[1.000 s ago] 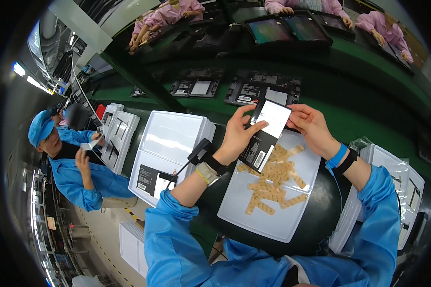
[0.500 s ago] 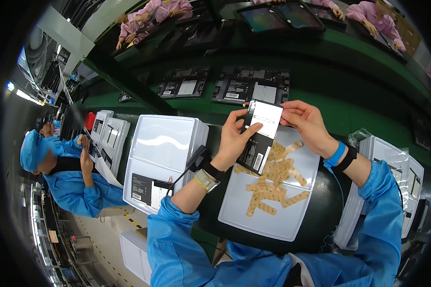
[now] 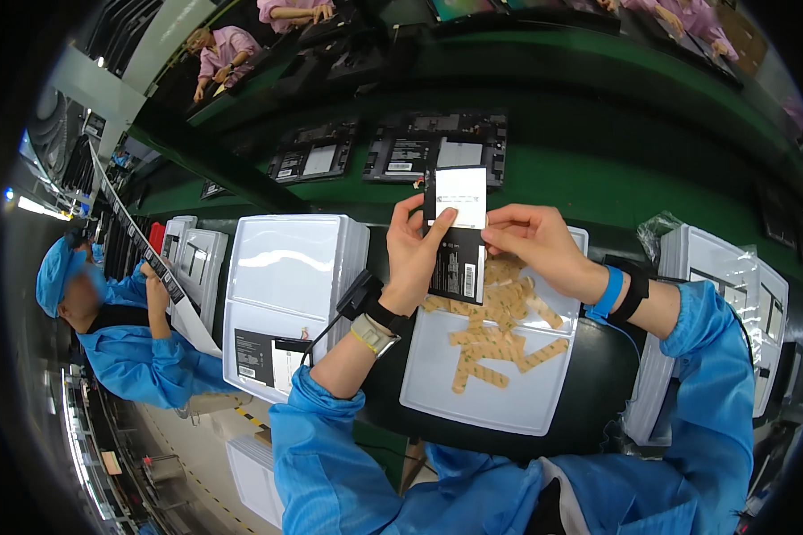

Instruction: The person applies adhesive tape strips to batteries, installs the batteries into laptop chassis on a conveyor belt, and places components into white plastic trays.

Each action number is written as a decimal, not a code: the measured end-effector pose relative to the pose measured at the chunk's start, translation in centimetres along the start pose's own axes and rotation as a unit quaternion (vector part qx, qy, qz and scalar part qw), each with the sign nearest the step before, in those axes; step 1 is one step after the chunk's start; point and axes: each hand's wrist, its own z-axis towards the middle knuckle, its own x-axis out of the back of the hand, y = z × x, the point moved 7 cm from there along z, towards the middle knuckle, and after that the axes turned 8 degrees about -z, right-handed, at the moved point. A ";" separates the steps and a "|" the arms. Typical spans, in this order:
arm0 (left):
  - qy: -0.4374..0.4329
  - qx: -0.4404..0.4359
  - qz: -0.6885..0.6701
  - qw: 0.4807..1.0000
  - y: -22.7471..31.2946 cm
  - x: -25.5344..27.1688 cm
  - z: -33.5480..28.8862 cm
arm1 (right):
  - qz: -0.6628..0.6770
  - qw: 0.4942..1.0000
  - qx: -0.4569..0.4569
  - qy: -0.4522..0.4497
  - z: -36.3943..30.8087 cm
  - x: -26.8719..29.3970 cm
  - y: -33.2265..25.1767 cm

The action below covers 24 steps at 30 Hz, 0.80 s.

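Note:
My left hand (image 3: pixel 413 259) is closed on a flat black-and-white battery pack (image 3: pixel 458 259), its thumb lying across the front. The pack stands nearly upright in view, white label above and black part below. At the pack's right edge, my right hand (image 3: pixel 544 248) has its thumb and fingers pinched together. Whatever thin thing may be between those fingertips is too small to make out. Beneath both hands is a white plastic tray (image 3: pixel 428 392), strewn with tan adhesive strips (image 3: pixel 500 343) that bear small green marks.
Left of me, stacked white trays (image 3: pixel 285 236) carry another battery pack (image 3: pixel 257 358). More trays (image 3: pixel 678 259) and clear plastic stand at right. Opened tablet bodies (image 3: pixel 379 160) lie on the green bench ahead. A co-worker in blue (image 3: pixel 143 357) sits at left; people in pink work across the bench.
The battery pack has turned more upright. My right hand has slid from near its upper right corner down along the right edge. The whole view has shifted slightly.

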 end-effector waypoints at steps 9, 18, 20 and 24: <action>-0.068 -0.047 0.108 0.991 0.7 -1.4 -0.5 | 0.034 0.999 -0.006 0.015 0.3 1.5 0.3; -0.108 0.026 0.067 0.992 -0.7 -1.9 -1.0 | 0.055 0.998 0.012 -0.001 0.7 1.3 0.9; -0.069 0.025 -0.006 0.997 -0.1 -1.5 -1.0 | -0.033 0.996 0.039 0.071 1.1 2.9 1.0; -0.043 -0.003 0.015 0.999 -0.1 -0.5 -0.3 | -0.102 0.991 0.075 0.033 0.5 1.6 0.5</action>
